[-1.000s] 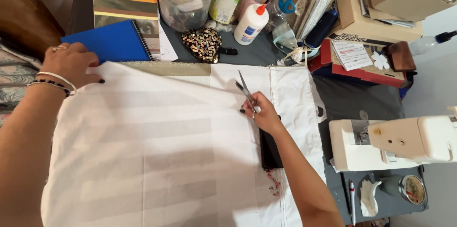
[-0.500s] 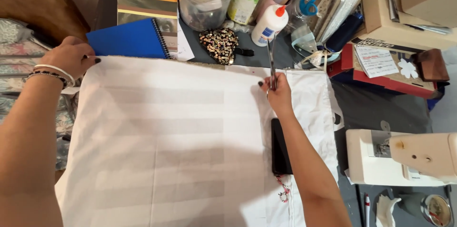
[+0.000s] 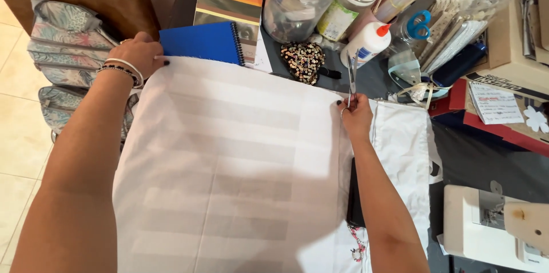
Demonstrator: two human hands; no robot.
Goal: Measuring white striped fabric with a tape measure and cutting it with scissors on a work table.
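Observation:
A white striped cloth (image 3: 229, 170) is spread across the dark table. My left hand (image 3: 140, 54), with bracelets on the wrist, grips the cloth's far left corner beside a blue spiral notebook (image 3: 200, 42). My right hand (image 3: 355, 114) sits at the cloth's far edge on the right and holds a pair of small scissors (image 3: 351, 72), blades pointing away from me. A narrower white cloth piece (image 3: 403, 153) lies to the right of that hand. A dark phone (image 3: 354, 198) lies partly under my right forearm.
Behind the cloth stand a glass jar (image 3: 294, 4), a white glue bottle (image 3: 366, 44) and a sequinned dark pouch (image 3: 303, 61). Boxes and lace trims (image 3: 503, 50) crowd the back right. A white sewing machine (image 3: 492, 227) sits front right. A patterned bag (image 3: 63, 50) hangs at left.
My right hand has moved along the cloth to its far edge, carrying the scissors. The left hand still holds its corner; the view has shifted left.

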